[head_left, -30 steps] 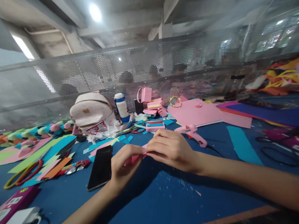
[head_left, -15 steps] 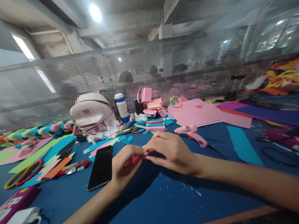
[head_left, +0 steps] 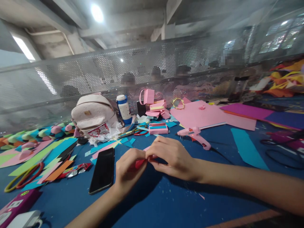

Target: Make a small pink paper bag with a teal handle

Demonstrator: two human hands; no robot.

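Note:
Both my hands meet over the blue table [head_left: 166, 202] and pinch one small folded piece of pink-red paper [head_left: 140, 163]. My left hand [head_left: 128, 171] grips its left end with curled fingers. My right hand [head_left: 169, 156] holds its right end between thumb and fingertips. Most of the paper is hidden by my fingers. A black phone [head_left: 102, 170] lies face up just left of my left hand. A pink glue gun [head_left: 196, 136] rests behind my right hand.
Coloured paper strips and scraps [head_left: 47, 155] cover the left side. A pale backpack [head_left: 93, 114], a white bottle [head_left: 123, 108], small pink paper boxes [head_left: 157, 118] and a large pink sheet [head_left: 201, 115] lie further back. Other people sit behind a perforated metal screen [head_left: 142, 69].
Both hands have drawn slightly closer to me and nearer together on the paper piece, which now shows more red between my fingers.

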